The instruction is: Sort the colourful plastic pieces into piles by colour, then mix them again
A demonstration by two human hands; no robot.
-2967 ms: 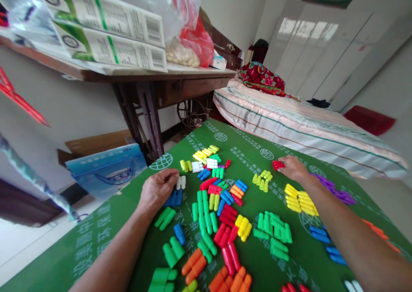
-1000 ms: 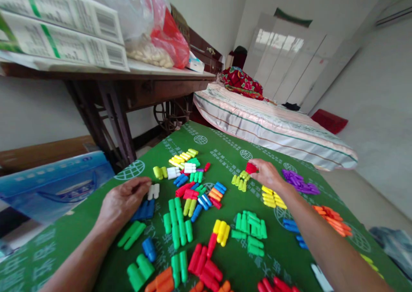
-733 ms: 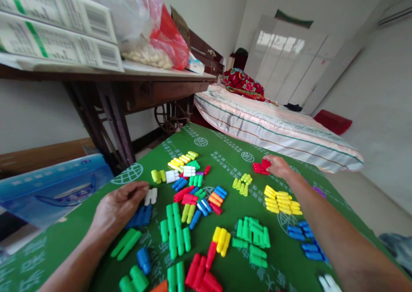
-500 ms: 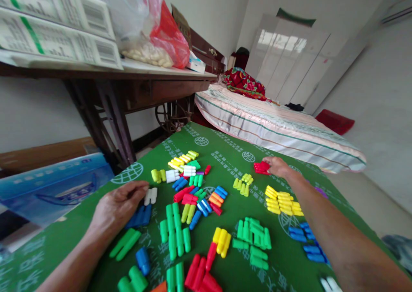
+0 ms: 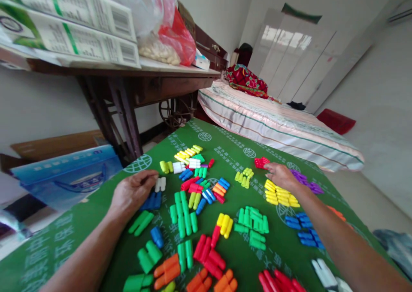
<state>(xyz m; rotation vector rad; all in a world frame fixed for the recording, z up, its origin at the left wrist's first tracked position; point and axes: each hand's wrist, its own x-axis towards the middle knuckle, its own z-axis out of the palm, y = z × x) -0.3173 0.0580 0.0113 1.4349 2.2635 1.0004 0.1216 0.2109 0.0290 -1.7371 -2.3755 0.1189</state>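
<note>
Many bright plastic peg pieces lie on a green printed mat (image 5: 225, 148). My left hand (image 5: 133, 192) rests curled on the mat, fingertips against a white piece (image 5: 160, 184) and over blue pieces (image 5: 152, 201). My right hand (image 5: 280, 175) lies just behind a group of red pieces (image 5: 261, 162) at the mat's far side, fingers loosely bent, nothing visibly held. Next to it are a yellow group (image 5: 280, 195) and a purple group (image 5: 304, 180). A yellow-green group (image 5: 243, 176) sits to its left.
A dark wooden table (image 5: 135, 84) with boxes and plastic bags stands at left, a blue folder (image 5: 64, 176) below it. A striped bed (image 5: 273, 127) runs behind the mat. Green (image 5: 252, 225), blue (image 5: 302, 230) and red (image 5: 209, 253) groups fill the near side.
My right hand carried a red piece from beside the yellow-green group to the red group at the far side, then drew back slightly off it. My left hand stayed put.
</note>
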